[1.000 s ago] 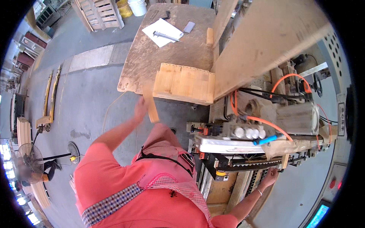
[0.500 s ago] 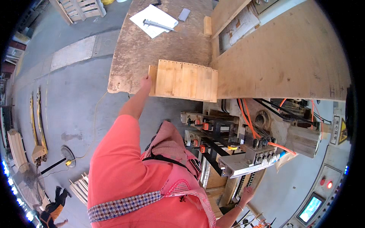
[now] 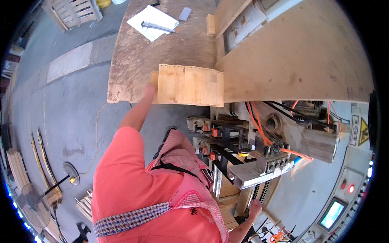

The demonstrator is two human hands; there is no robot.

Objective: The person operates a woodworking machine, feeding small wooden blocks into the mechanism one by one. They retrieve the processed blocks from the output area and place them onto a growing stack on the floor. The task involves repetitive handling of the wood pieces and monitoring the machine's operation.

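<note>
My left hand (image 3: 150,90) is at the left end of a row of light wooden boards (image 3: 190,85), its fingers closed at the end board (image 3: 154,77). Small holes run along the far edge of the row. The boards lie side by side at the near edge of a worn wooden table (image 3: 133,60). My right hand (image 3: 255,207) is low on the right, beside the black chain track (image 3: 265,192) of a machine. It is small in the view, and I cannot make out its fingers or anything in them.
A caliper (image 3: 158,27) lies on white paper (image 3: 152,16) on the table. A plywood panel (image 3: 291,60) rises to the right, above machine parts with orange hoses (image 3: 259,125). A lit control screen (image 3: 332,214) stands lower right. A fan (image 3: 34,204) stands on the floor at left.
The whole view has shifted, so the table and boards appear further left. My left hand stays at the row's left end, and my right hand stays low by the machine.
</note>
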